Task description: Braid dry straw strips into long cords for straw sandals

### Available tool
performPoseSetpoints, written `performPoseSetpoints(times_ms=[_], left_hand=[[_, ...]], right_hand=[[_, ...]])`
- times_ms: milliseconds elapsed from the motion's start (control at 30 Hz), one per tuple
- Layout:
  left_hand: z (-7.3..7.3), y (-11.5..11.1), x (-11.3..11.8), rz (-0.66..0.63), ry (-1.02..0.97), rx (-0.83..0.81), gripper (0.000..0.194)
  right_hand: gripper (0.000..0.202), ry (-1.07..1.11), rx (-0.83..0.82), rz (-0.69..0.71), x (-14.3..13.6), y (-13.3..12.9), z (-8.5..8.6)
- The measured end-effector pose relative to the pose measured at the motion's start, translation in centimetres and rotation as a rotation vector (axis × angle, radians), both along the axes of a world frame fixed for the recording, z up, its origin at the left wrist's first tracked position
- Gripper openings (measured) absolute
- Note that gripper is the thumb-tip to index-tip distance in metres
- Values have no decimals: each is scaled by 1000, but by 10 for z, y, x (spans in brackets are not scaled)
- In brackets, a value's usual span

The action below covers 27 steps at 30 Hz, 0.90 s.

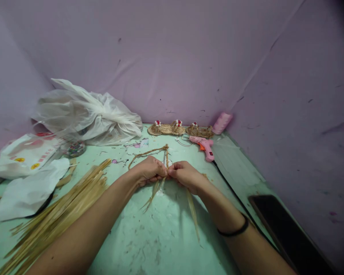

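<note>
Braid [167,157] mid-table [149,244], bent sharply at the far end around some small fixing, perhaps a peg; too small to tell. Drawn straight from there toward the hands, likely for tension; other length looped slack to the left.

Left hand [153,170]: curled nearly closed, thumb and fingers pinching the braid's near end. Right hand [187,175]: narrow too, thumb and forefinger pinched on the same spot, just against the left.

Loose strands [192,214] hanging below both, not plaited. Straw [71,202] laid lengthwise on the left, probably for easy reach. Glue gun [203,145] set farther back, right, near beaded pieces [166,130], seemingly clear of both hands.
</note>
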<state>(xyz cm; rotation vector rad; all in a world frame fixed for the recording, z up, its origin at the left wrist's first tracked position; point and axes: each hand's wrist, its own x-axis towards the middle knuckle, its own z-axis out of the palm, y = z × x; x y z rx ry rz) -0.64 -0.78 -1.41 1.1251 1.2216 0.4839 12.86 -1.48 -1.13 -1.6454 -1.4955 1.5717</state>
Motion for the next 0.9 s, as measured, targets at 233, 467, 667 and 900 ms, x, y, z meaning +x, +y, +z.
performPoseSetpoints(times_ms=[233,467,667,900], left_hand=[[14,1,-11,-127,174,46,12],[53,1,-47,-69,450,256,18],[94,-24,-65,115,784,563,19],[92,-47,-81,101,1016,580,21]], right_hand=[[2,56,14,-26,8,7,-11],[6,229,-114,-17,10,7,-16],[5,232,-151,-7,10,8,-16],[6,223,-140,4,10,8,-15]])
